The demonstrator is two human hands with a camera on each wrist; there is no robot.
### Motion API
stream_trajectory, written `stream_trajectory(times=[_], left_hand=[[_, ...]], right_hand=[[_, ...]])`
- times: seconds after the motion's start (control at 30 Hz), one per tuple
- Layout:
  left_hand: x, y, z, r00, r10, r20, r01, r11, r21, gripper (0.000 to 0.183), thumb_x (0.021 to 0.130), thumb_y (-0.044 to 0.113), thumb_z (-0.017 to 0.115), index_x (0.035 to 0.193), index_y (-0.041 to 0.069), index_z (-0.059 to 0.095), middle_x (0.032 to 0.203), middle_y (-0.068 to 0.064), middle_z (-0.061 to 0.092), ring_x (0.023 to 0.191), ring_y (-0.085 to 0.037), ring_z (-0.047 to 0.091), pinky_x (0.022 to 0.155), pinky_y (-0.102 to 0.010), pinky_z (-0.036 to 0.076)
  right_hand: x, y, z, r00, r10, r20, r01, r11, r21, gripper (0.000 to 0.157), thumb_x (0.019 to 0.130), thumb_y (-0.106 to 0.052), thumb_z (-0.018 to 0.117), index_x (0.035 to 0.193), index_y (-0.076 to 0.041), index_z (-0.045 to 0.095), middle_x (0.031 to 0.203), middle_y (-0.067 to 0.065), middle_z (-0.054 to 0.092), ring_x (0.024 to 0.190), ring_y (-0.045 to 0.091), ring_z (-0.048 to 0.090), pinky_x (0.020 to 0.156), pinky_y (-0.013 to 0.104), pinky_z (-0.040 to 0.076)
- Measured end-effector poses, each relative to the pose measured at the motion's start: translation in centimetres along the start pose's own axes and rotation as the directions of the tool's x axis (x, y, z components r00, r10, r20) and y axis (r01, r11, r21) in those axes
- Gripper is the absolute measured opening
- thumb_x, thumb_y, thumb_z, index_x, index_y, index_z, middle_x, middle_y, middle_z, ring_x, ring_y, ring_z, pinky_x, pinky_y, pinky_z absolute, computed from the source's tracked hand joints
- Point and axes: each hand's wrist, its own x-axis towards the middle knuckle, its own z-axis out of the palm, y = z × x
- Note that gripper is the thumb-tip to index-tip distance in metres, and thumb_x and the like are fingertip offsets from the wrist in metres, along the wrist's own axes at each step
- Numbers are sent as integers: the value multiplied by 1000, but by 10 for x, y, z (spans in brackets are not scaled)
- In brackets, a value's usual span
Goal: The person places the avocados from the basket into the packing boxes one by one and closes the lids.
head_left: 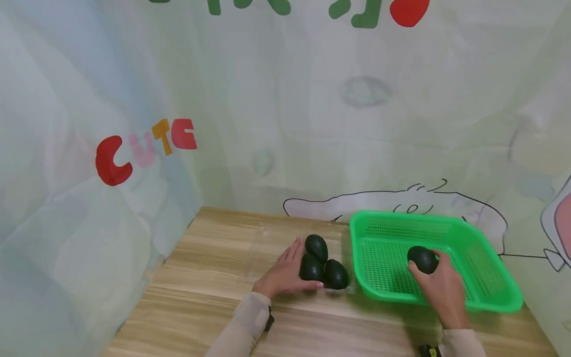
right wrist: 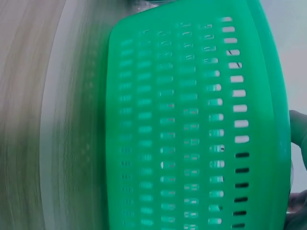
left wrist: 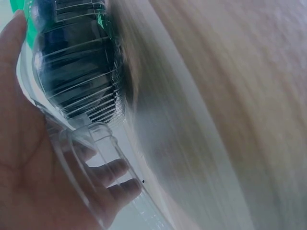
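Note:
My right hand (head_left: pixel 443 290) pinches a dark, smooth avocado (head_left: pixel 423 260) between thumb and fingers, over the green plastic basket (head_left: pixel 504 267). Three more avocados (head_left: pixel 336 274) lie close together in a clear plastic container (head_left: pixel 263 253) to the basket's left. Against their left side rests my left hand (head_left: pixel 285 272), fingers stretched out and thumb along the front. The left wrist view shows the container's ribbed clear wall (left wrist: pixel 81 72) and fingertips seen through its clear edge. In the right wrist view the basket's slotted wall (right wrist: pixel 192 134) hides most of the right hand.
A wooden table (head_left: pixel 200 248) bears both containers. Behind it and to the left hangs a pale printed sheet (head_left: pixel 267 114) with coloured letters and a line drawing. The basket stands close to the sheet at the back.

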Motion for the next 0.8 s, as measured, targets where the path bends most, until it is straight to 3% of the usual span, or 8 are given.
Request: stream_trajectory(times=[0.3, 0.8], left_hand=[[0, -1, 0, 1000, -9, -2, 9, 1000, -10, 129, 77, 84, 61, 164, 7, 4, 172, -12, 2, 158, -27, 7, 127, -48, 15], [-2, 1, -2, 1000, -11, 8, 11, 1000, -10, 128, 78, 83, 62, 164, 7, 4, 172, -12, 1, 158, -26, 5, 127, -46, 14]], right_hand=[[-4, -13, 10, 997, -52, -56, 53, 999, 12, 74, 90, -40, 72, 141, 6, 46, 96, 31, 66, 67, 34, 62, 48, 36, 41], [-5, -32, 23, 990, -114, -88, 116, 993, 20, 69, 88, -36, 74, 138, 5, 50, 102, 29, 67, 75, 36, 64, 52, 36, 42]])
